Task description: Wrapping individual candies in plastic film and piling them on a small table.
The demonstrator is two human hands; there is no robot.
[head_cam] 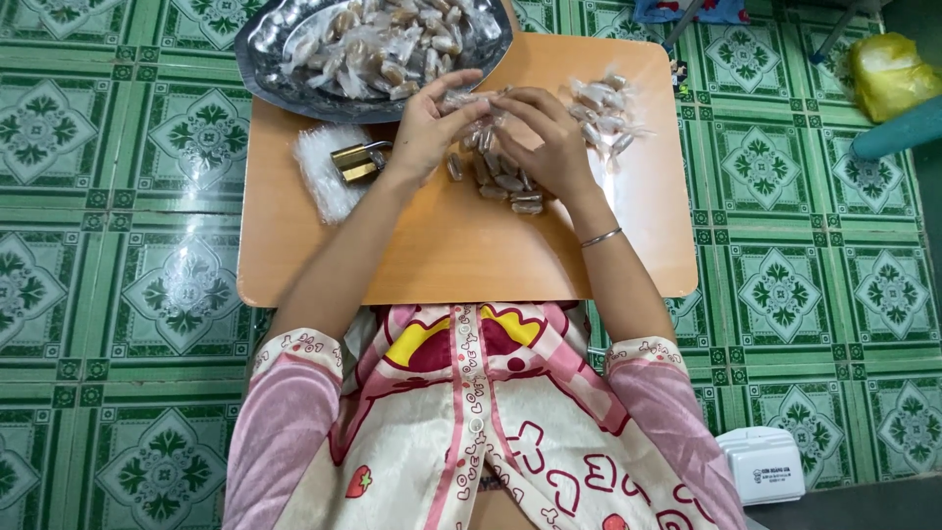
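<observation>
Material: clear cellophane, seen twisted round a small brown candy point(469, 101) that is held between both hands above the middle of the wooden counter point(442, 245).
Left hand: the left hand point(427, 128) is curled, fingers closed on one end of the wrapper, thumb pressed against it.
Right hand: the right hand point(551, 147) is arched over the other end, fingertips pinched on the wrapper; a thin bracelet point(600, 237) is worn at the wrist.
Step in hand: a wrapper end is judged to be in the course of being twisted shut, the candy gripped from both sides.
Unwrapped stock: a small heap of bare brown candies point(500, 180) is seen lying just beneath the hands.
Finished pile: wrapped candies point(603, 113) are gathered near the right hand.
Tray: a silver tray point(260, 69) heaped with wrapped candies sits at the far edge.
Wrappers: a stack of clear wrappers point(319, 167) is weighted by a brass padlock point(355, 162), left of the hands.
Next move calls for: opposite turns of the fingertips, judged necessary so the twist holds without tearing the film.
</observation>
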